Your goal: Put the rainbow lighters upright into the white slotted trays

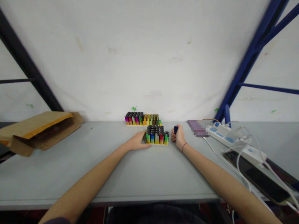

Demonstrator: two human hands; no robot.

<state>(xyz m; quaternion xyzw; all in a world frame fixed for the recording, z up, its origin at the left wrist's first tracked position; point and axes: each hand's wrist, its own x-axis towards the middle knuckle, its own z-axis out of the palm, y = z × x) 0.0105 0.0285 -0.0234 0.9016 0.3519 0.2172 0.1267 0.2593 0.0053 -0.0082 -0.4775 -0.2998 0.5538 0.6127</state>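
My left hand (138,141) rests against the left side of the front tray of colourful lighters (157,137), with its thumb along the near edge and its fingers round the back corner. To the right of that tray, my right hand (178,137) is closed round a dark blue lighter (176,129), whose top end shows above the fingers. The front tray's lighters stand upright in rows, and its right column looks shorter. Behind it, near the wall, stand a tray of purple, red and green lighters (134,119) and a group of yellow and orange lighters (151,119).
An open cardboard box (44,127) lies at the left. On the right are a power strip (235,141) with white cables, a black phone (257,175) and a purple item (197,128), partly blurred. Blue posts (247,59) rise behind the grey table (154,174).
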